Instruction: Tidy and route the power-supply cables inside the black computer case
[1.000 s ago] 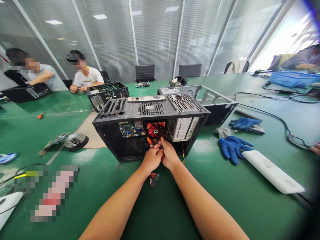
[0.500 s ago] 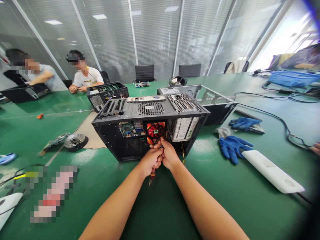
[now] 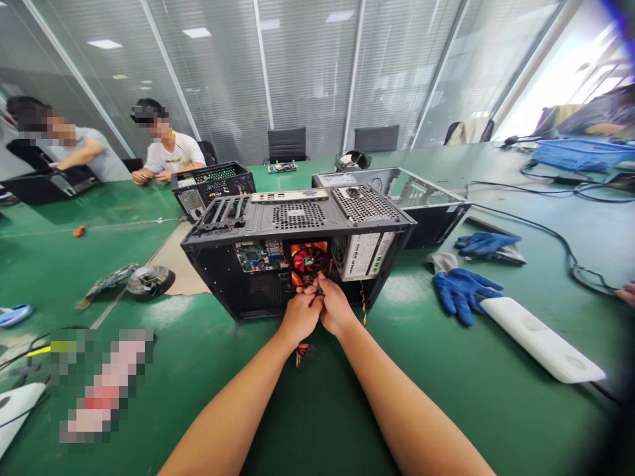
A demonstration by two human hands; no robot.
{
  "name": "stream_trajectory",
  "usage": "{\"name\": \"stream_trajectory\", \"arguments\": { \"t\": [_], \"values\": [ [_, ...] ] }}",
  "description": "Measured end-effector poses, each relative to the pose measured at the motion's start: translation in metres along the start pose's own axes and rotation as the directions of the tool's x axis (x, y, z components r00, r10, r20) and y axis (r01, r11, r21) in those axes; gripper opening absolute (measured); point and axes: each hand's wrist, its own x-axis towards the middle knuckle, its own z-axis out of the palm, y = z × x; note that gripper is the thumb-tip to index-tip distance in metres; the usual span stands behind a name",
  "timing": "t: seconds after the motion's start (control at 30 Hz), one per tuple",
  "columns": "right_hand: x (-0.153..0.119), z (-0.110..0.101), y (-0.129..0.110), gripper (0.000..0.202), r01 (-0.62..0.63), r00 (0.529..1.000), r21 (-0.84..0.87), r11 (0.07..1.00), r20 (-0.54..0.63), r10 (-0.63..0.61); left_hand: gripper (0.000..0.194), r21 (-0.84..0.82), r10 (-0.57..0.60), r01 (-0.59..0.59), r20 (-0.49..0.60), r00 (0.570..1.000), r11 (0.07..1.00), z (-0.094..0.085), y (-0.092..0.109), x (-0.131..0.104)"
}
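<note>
An open black computer case (image 3: pixel 223 264) lies in front of me with its inside facing me. Both my hands meet at its opening, just below a red-and-black cooling fan (image 3: pixel 308 259). My left hand (image 3: pixel 302 314) is closed, and the coloured ends of a cable bundle (image 3: pixel 300 355) hang out beneath it. Pressed against it, my right hand (image 3: pixel 336 305) is closed too, its thumb by the fan's lower edge; what its fingers pinch is hidden. A green circuit board (image 3: pixel 260 256) sits left of the fan, and a silver power supply (image 3: pixel 367 256) right of it.
Blue gloves (image 3: pixel 464 291) and a white power strip (image 3: pixel 543 340) lie on the right. Behind stand another open case (image 3: pixel 431 221) and a smaller black case (image 3: pixel 213 182). A round metal part (image 3: pixel 150 282) is at left. Two people sit across the green table (image 3: pixel 198 396).
My left hand has turned and shifted slightly up toward the case, its back now showing more. The hanging cable ends have moved up a little. My right hand stays nearly still.
</note>
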Motion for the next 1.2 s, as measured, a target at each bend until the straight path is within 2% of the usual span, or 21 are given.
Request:
{"name": "stream_trajectory", "arguments": {
  "t": [0.1,0.17,0.27,0.33,0.43,0.53,0.7,0.87,1.1,1.2],
  "values": [
    [0.0014,-0.0013,0.0015,0.028,0.003,1.000,0.018,1.000,0.022,-0.003,0.024,0.343,0.235,-0.191,-0.093,0.967,0.920,0.0007,-0.0033,0.0011],
    [0.0011,-0.0015,0.0011,0.027,-0.004,1.000,0.017,1.000,0.019,0.004,0.025,0.355,0.224,-0.185,-0.071,0.972,0.916,0.0013,-0.0043,0.0008],
    [-0.0011,-0.0009,-0.0013,0.025,-0.045,0.999,-0.023,0.999,-0.019,0.045,0.027,0.119,0.040,-0.046,0.053,0.998,0.992,0.0013,-0.0029,-0.0008],
    [-0.0028,-0.0004,-0.0033,0.025,-0.086,0.996,-0.054,0.995,-0.038,0.084,0.027,-0.114,-0.068,0.088,0.171,0.983,0.990,0.0004,-0.0014,-0.0016],
    [-0.0043,0.0004,-0.0054,0.024,-0.110,0.993,-0.064,0.992,-0.040,0.107,0.026,-0.389,-0.103,0.216,0.291,0.951,0.896,-0.0014,-0.0008,-0.0015],
    [-0.0048,0.0012,-0.0062,0.023,-0.112,0.993,-0.063,0.992,-0.034,0.110,0.027,-0.475,-0.091,0.240,0.314,0.945,0.846,-0.0022,-0.0015,-0.0008],
    [-0.0052,0.0017,-0.0064,0.021,-0.135,0.991,-0.051,0.990,-0.031,0.133,0.028,-0.345,-0.124,0.205,0.243,0.962,0.916,-0.0009,-0.0007,-0.0014],
    [-0.0047,0.0014,-0.0060,0.021,-0.134,0.991,-0.050,0.990,-0.027,0.132,0.026,-0.294,-0.109,0.168,0.207,0.972,0.941,-0.0005,-0.0007,-0.0020],
    [-0.0007,-0.0034,-0.0008,0.019,-0.083,0.997,-0.037,0.996,0.003,0.083,0.027,-0.083,-0.005,0.014,0.105,0.995,0.996,0.0003,-0.0038,-0.0013],
    [-0.0004,-0.0041,-0.0010,0.020,-0.080,0.997,-0.046,0.996,0.009,0.081,0.026,-0.089,-0.007,0.017,0.115,0.993,0.996,0.0007,-0.0044,-0.0012]
  ]
}}
